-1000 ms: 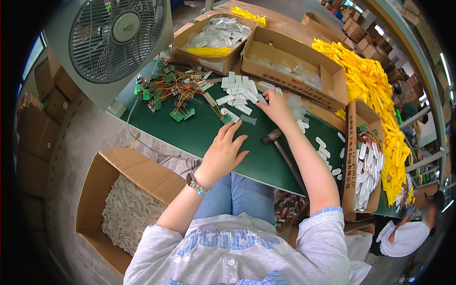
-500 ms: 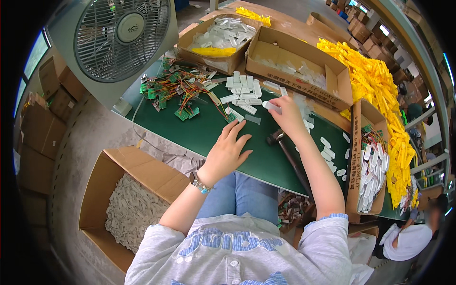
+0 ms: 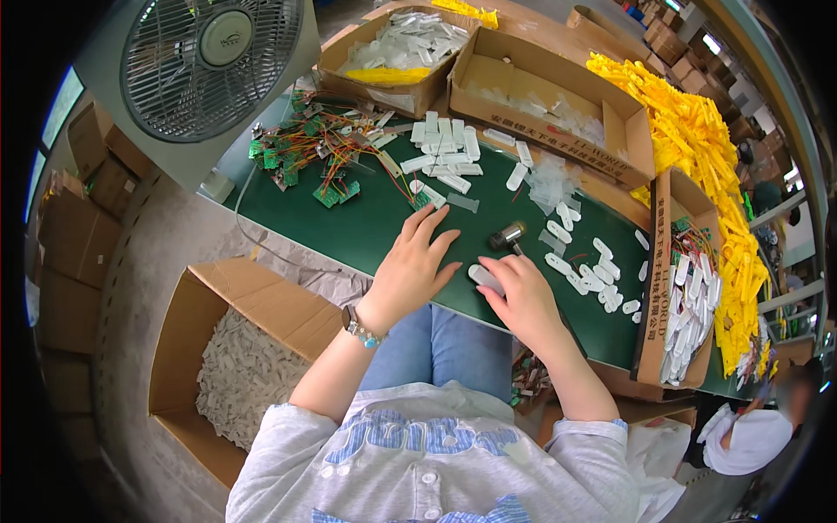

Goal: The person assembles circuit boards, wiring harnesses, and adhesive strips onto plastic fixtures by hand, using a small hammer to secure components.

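My right hand point(image 3: 530, 301) pinches a white oval plastic casing point(image 3: 485, 277) just above the green tabletop near its front edge. Fingers spread, my left hand point(image 3: 411, 272) rests with its fingertips at a white casing point(image 3: 427, 193) that has wires and a small green board attached. A small clear strip point(image 3: 462, 204) lies beyond those fingertips. Just past my right hand is a hammer's metal head point(image 3: 508, 235), its dark handle mostly hidden under the hand and forearm. Behind are several white casing pieces point(image 3: 446, 157) in a group and, at left, a tangle of wired green circuit boards point(image 3: 327, 150).
Cardboard boxes of clear and white parts point(image 3: 542, 144) line the far edge. At right, a box of wired casings point(image 3: 656, 288) stands beside piled yellow pieces point(image 3: 697, 148). A fan point(image 3: 218, 44) is at far left; a floor carton point(image 3: 235, 288) holds pale parts. Another person point(image 3: 754, 440) is lower right.
My right hand has come back from the far group toward the front edge, carrying a white casing. My left hand has stayed nearly in place. The view has shifted slightly.
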`<state>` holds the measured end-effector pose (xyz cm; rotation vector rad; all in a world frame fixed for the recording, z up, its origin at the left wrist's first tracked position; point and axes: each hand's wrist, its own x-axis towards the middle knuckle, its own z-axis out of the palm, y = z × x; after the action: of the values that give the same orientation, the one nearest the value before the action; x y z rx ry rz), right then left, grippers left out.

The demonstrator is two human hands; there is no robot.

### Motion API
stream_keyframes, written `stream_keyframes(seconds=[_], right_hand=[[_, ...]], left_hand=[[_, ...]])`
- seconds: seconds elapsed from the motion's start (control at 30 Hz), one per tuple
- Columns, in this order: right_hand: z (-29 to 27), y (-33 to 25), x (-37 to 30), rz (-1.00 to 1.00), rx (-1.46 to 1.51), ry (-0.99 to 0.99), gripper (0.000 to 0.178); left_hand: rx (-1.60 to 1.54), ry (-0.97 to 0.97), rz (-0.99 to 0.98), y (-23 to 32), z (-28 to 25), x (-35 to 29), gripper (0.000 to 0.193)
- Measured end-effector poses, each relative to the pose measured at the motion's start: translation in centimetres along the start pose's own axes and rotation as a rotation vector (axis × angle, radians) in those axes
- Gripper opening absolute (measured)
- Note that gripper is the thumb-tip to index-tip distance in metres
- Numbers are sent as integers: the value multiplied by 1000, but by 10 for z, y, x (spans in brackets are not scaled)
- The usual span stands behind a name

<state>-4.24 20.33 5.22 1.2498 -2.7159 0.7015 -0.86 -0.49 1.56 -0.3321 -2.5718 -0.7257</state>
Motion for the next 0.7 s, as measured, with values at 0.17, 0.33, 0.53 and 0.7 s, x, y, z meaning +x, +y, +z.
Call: stream_keyframes(seconds=[0.17, 0.33, 0.53, 0.7], right_hand=[[13, 0, -9, 105, 41, 143, 43], [12, 0, -23, 179, 75, 175, 38], [25, -3, -29, 241, 230, 271, 37], [29, -3, -32, 240, 307, 334, 35]], left_hand=[[8, 17, 7, -2, 1, 1, 46], [2, 8, 27, -1, 1, 4, 45], [-131, -35, 174, -4, -6, 1, 43], [-206, -78, 200, 0, -9, 2, 38]])
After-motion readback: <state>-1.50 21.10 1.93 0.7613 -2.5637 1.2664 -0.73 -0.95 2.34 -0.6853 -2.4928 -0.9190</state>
